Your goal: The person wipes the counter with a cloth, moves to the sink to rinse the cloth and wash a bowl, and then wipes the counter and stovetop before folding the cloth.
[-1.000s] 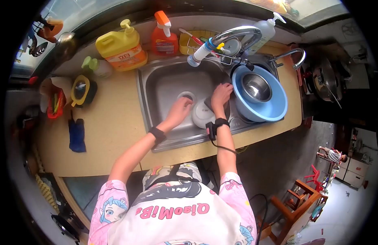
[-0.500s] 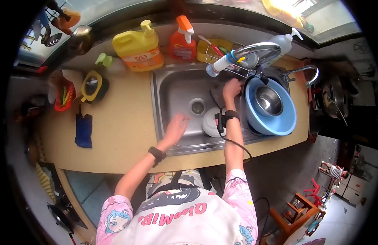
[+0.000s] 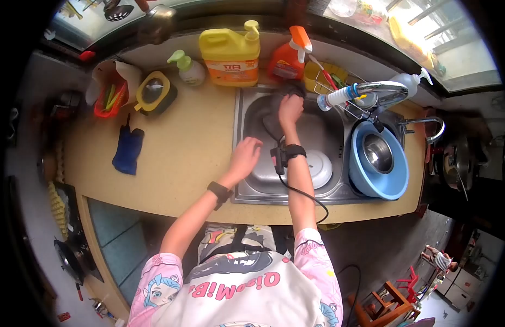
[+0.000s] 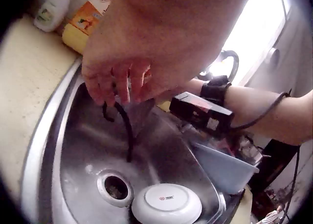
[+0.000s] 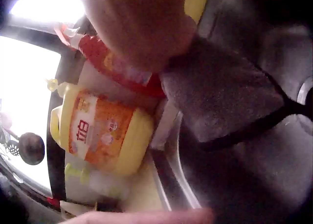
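Observation:
My right hand grips a dark grey cloth with a black edging at the back wall of the steel sink. The cloth's lower end and its black loop hang down into the basin. My left hand is held over the sink's left rim, its fingers loosely bent with nothing in them. In the left wrist view that hand hides part of the cloth. An upturned white dish lies on the sink floor beside the drain, partly under my right forearm in the head view.
A blue basin holding a steel bowl stands right of the sink, under the faucet. Behind are a yellow jug and a red spray bottle. A blue cloth lies on the left counter.
My right hand has carried the grey cloth from the sink's right side to its back left. My left hand has drawn back from above the drain to the left rim. The head view has turned.

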The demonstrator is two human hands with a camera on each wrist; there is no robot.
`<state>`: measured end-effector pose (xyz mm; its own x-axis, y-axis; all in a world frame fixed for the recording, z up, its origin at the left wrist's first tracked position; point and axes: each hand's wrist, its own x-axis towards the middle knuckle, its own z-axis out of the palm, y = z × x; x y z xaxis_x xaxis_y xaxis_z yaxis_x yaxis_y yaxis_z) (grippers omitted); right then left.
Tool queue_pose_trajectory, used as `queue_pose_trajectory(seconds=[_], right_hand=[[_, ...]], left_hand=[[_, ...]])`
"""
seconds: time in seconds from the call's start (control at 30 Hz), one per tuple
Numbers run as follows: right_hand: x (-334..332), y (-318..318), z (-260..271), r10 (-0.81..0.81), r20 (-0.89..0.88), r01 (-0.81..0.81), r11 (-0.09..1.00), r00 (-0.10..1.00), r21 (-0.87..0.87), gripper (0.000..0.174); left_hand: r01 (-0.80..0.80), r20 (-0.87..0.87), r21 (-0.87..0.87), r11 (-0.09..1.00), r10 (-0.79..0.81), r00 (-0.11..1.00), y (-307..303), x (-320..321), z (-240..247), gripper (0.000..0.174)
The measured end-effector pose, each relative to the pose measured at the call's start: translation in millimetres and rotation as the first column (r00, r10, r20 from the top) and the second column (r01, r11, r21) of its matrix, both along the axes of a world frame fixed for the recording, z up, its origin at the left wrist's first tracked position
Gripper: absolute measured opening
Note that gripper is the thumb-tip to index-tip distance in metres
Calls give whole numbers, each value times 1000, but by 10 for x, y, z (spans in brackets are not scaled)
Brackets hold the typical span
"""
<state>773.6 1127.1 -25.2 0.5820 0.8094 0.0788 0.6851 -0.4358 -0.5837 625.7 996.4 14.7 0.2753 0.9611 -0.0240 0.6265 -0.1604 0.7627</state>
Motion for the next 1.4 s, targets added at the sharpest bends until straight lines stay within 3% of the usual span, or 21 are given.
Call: queue_pose_trajectory(seconds=[0.17, 0.27, 0.37, 0.5, 0.57, 0.63, 0.73, 0.83, 0.9, 0.97, 1.03, 1.1, 1.17, 1.23, 1.3, 1.33, 1.37, 1.4], right_hand=[[-334, 67, -117, 159, 101, -161, 987, 982, 10, 13], [-535, 43, -219, 402, 130, -387, 914, 907, -126, 10], [-805, 6, -223, 515, 200, -488, 856, 834, -167, 12], [-752, -29, -168, 564, 206, -551, 825, 799, -123, 12], [-684, -59, -183, 686, 221, -674, 726, 694, -137, 12], [-654, -179, -177, 701, 225, -703, 706, 676, -85, 12], [-628, -383, -60, 781, 158, -763, 624, 604, -167, 16], [-728, -714, 104, 813, 150, -805, 579, 562, -126, 13], [-921, -922, 214, 926, 162, -917, 366, 342, -157, 13], [-1206, -1108, 231, 968, 172, -983, 179, 181, 27, 12], [-1551, -1202, 298, 968, 201, -989, 141, 149, 54, 12], [-1807, -1189, 372, 983, 123, -990, 135, 138, 36, 17], [-1996, -1152, 367, 987, -30, -958, 161, 158, 236, 24], [-2037, -1111, 216, 980, -8, -942, 193, 199, 274, 29], [-1970, -1068, 91, 849, 38, -836, 510, 527, 199, 33], [-1918, -1046, 35, 853, 41, -841, 504, 520, 199, 33], [-1855, -1023, 4, 842, -130, -839, 536, 523, 95, 37], [-1822, -1009, -36, 797, -294, -837, 547, 527, -15, 41]], left_hand=[[-40, -33, -32, 999, 39, 999, -63, -171, -113, 15], [-62, -27, -51, 997, 61, 998, -137, -234, -178, 15], [-76, -40, -69, 995, 73, 996, -205, -348, -195, 15], [-83, 5, -50, 995, 83, 997, -314, -451, -171, 15], [-92, 11, -44, 995, 93, 996, -353, -499, -152, 15], [-101, 16, -47, 994, 102, 995, -431, -565, -148, 15], [-145, 113, -112, 983, 157, 981, -511, -701, -220, 16], [-207, 9, -77, 975, 208, 978, -594, -923, -231, 17], [-274, -69, -20, 962, 272, 960, -578, -1073, -163, 18], [-303, -144, -42, 952, 294, 945, -565, -1216, -140, 21], [-528, -40, -36, 849, 526, 849, -540, -1332, -46, 26], [-553, -93, -33, 833, 548, 831, -570, -1562, 27, 34], [-618, -178, 162, 769, 639, 749, -648, -1771, 103, 33], [-640, -223, 171, 749, 663, 715, -752, -2008, -34, 34], [-724, -199, 87, 684, 724, 660, -855, -2221, -412, 35], [-762, -31, -54, 645, 762, 647, -881, -2306, -664, 42], [-767, -28, -55, 640, 767, 641, -876, -2303, -723, 42], [-733, 76, -253, 632, 768, 636, -861, -2265, -789, 46]])
